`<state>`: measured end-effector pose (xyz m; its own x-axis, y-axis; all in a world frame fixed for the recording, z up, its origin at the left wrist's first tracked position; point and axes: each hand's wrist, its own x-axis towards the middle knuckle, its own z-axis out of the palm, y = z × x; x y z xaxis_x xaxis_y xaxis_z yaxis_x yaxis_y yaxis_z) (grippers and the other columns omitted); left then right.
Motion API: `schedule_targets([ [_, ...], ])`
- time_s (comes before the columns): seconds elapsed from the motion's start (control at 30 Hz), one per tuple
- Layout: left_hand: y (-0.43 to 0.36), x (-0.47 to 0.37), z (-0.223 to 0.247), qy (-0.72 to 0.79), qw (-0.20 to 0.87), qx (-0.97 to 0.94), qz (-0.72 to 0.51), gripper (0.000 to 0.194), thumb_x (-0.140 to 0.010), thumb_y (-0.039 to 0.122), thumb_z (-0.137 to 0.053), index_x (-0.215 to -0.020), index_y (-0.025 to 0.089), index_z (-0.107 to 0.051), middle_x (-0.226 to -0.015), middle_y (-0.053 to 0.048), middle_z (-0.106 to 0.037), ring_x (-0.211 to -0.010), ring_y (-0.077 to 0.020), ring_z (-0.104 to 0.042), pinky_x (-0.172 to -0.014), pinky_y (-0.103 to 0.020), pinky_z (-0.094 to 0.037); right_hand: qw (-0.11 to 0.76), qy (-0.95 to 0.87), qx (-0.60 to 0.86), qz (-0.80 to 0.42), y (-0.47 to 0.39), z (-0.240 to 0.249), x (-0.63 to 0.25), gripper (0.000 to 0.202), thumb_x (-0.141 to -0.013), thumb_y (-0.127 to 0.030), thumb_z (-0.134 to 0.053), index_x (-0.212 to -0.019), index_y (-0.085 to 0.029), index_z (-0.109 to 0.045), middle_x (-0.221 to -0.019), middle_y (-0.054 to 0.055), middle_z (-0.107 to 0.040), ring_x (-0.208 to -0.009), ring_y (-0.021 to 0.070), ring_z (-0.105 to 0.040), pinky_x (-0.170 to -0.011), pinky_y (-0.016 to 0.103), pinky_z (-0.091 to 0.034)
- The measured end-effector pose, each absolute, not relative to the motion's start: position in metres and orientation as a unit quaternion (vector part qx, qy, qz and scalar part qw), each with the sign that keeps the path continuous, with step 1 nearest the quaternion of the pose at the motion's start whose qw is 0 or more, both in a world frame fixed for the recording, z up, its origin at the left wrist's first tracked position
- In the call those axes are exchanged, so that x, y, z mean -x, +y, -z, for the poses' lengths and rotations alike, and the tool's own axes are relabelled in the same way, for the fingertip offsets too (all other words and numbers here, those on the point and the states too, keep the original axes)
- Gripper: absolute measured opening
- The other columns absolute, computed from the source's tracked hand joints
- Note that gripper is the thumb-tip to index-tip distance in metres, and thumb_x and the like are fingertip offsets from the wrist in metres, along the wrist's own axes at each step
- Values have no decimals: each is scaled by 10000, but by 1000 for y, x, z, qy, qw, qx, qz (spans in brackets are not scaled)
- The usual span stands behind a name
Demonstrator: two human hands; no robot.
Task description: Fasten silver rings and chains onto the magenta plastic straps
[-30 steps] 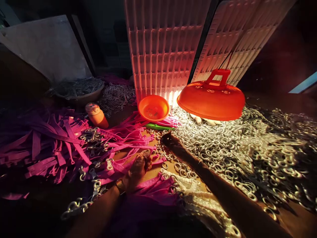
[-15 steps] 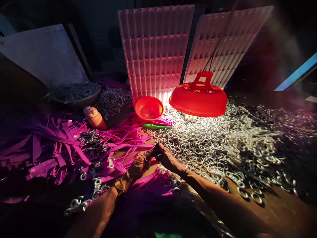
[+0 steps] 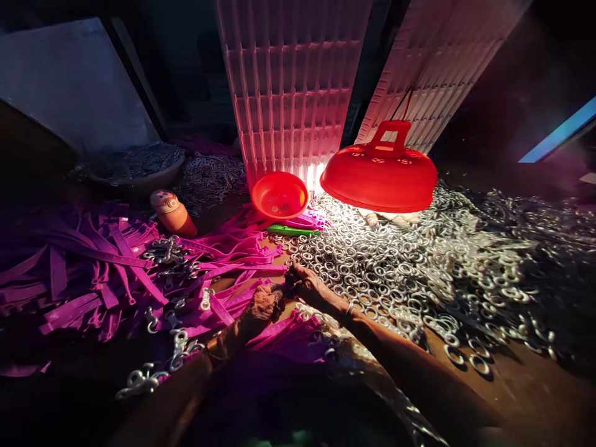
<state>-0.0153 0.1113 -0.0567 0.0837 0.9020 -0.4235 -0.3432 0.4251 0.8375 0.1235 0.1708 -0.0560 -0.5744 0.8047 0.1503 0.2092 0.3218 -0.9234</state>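
Below the red lamp (image 3: 379, 180), both hands, left (image 3: 264, 303) and right (image 3: 305, 284), meet over purple straps (image 3: 223, 292) beside metal rings (image 3: 382, 267); each grip's state is unclear.

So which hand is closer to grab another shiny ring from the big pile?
Probably the right hand: it lies at the edge of the ring pile, with rings just beyond its fingers. The left hand sits over the purple straps, farther from the pile.
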Motion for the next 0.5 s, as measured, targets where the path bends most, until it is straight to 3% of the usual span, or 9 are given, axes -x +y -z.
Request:
schedule_targets([
  [0.07,108,19,43,501,692,-276,-441,102,-618,246,-645,-618,149,-613,-454,7,-502,-335,-38,-280,-358,-209,-142,300,-793,305,-434,170,43,-126,122,-804,-228,-401,-697,-174,-426,-625,-14,-450,-545,82,-375,-513,212,-314],
  [0.23,96,34,-7,498,707,-327,-381,333,-596,377,-719,-515,153,-486,-400,78,-296,-342,-20,-177,-355,-202,-85,185,-875,263,-362,137,-11,-142,222,-860,-335,-483,-999,-163,-477,-621,-19,-527,-465,70,-391,-464,206,-277],
  [0.33,79,38,-30,506,701,-411,-291,300,-653,404,-688,-607,116,-616,-428,58,-344,-360,-26,-221,-358,-197,-112,159,-891,274,-325,96,-24,-162,283,-843,-270,-507,-1108,-184,-456,-729,28,-598,-537,106,-473,-497,220,-330],
  [0.5,38,27,-33,457,775,-367,-235,336,-680,447,-686,-649,113,-658,-521,1,-483,-445,-63,-378,-404,-187,-249,201,-915,290,-194,33,-2,-199,640,-793,-87,-440,-1387,-240,-261,-990,112,-605,-856,231,-546,-705,316,-419],
])
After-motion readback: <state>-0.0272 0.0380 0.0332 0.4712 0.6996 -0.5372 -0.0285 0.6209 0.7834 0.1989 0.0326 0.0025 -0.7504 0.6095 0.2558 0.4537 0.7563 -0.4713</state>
